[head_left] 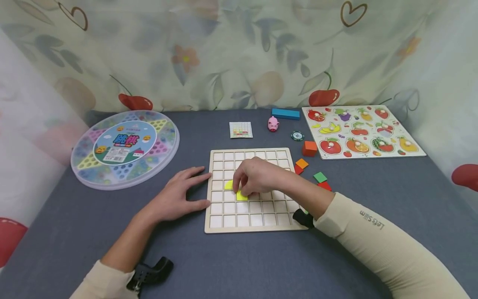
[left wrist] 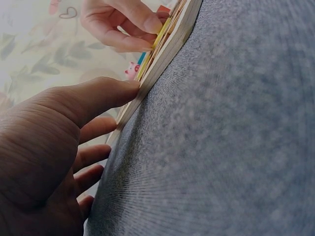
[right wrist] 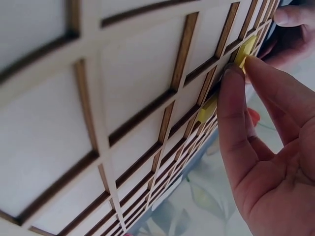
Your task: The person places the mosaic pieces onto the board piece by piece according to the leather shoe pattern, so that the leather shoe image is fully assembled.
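A wooden grid board (head_left: 255, 225) with pale square cells lies on the table. Two yellow square tiles are on it: one (head_left: 242, 195) under my right hand (head_left: 259, 176), the other (head_left: 228, 185) diagonally behind and to the left. In the right wrist view, the thumb and a fingertip pinch the nearer yellow tile (right wrist: 244, 49) at its edge, over a cell. Just beside those fingertips is the second tile (right wrist: 207, 110), partly covered. My left hand (head_left: 183, 194) lies at the board's left side, fingers spread and fairly straight, thumb and fingertips touching the edge.
Orange (head_left: 302, 163), green (head_left: 320, 177) and red tiles (head_left: 325, 186) lie right of the board, near an orange-red block (head_left: 309, 148). Behind are a pattern card (head_left: 240, 130), pink pig (head_left: 273, 123), poker chip (head_left: 297, 136), blue block (head_left: 285, 113), fruit puzzle (head_left: 364, 133) and round game box (head_left: 125, 149).
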{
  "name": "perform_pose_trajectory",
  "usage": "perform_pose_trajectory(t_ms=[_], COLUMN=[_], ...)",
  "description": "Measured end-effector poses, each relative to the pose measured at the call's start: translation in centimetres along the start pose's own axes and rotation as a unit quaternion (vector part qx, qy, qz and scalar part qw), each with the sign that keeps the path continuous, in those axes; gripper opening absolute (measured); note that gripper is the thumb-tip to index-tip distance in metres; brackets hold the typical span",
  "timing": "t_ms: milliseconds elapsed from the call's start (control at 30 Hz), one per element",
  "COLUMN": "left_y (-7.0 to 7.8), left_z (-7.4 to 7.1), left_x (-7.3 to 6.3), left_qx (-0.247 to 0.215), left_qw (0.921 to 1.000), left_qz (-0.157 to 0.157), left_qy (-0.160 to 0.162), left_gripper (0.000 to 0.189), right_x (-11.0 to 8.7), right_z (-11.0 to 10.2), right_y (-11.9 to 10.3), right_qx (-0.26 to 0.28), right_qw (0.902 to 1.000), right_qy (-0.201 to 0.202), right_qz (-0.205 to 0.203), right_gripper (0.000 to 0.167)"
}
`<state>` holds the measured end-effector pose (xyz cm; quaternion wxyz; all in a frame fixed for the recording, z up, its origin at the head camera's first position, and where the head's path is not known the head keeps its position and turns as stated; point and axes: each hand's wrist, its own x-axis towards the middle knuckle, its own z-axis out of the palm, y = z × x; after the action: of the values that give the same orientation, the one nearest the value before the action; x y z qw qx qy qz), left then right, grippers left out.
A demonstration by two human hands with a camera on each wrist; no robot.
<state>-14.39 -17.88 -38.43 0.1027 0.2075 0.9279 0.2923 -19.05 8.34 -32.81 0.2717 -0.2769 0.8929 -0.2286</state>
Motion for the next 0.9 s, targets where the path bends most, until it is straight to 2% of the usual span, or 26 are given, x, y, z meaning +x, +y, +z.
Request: perform_pose_trajectory(t_ms=[267, 467, 667, 900], left_y=[-0.1, -0.1, 0.0, 0.1], left_z=[0.0, 0.0, 0.0, -0.1], left_x=[0.0, 0.0, -0.1, -0.2], left_qx=[0.003, 0.004, 0.003, 0.001], left_qw=[1.0, 1.0, 1.0, 1.0], left_qz=[0.0, 0.004, 0.006, 0.006], left_qy=[0.001, 0.002, 0.001, 0.001], left_gripper=[0.074, 0.074, 0.074, 0.074], right_x=[-0.4, -1.7, -3.5, -5.9], right_z=[-0.4, -1.8, -3.4, -5.3], right_y=[0.5, 1.8, 3.6, 6.3], right_qx=[0.002, 0.021, 0.048, 0.062], right_qw=[0.9998, 0.9991, 0.9987, 0.9968], right_qy=[0.002, 0.013, 0.016, 0.047], right_qz=[-0.02, -0.034, -0.008, 0.015], right_gripper=[0.016, 0.016, 0.017, 0.02])
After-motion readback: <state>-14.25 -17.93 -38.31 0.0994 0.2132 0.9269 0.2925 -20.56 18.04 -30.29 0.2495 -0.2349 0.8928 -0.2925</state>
